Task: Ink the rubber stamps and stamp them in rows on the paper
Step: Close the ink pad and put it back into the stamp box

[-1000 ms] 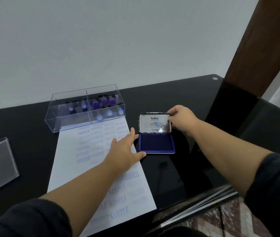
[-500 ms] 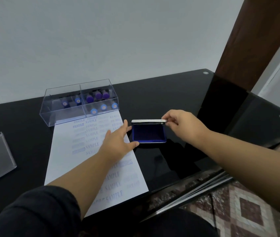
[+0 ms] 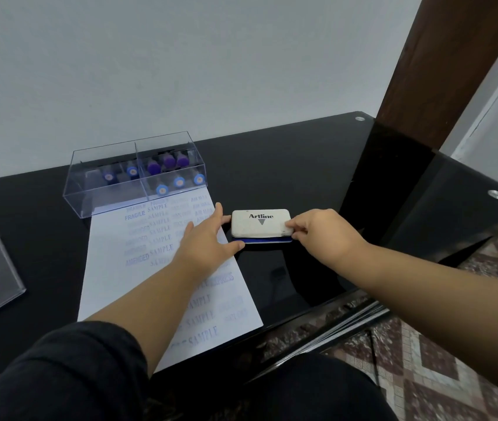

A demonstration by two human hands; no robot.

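Two hands on a light, rigid ink pad point(image 3: 261, 226), lid nearly down.
Right hand point(image 3: 322, 232) pinching lid's right edge; left hand point(image 3: 208, 241) spread flat, steadying beside.

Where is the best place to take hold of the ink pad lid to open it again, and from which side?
Probably the near-right corner of the ink pad lid, approached from the right. A blue sliver of the base shows under the near edge, suggesting it lifts there. The right hand already pinches that corner.
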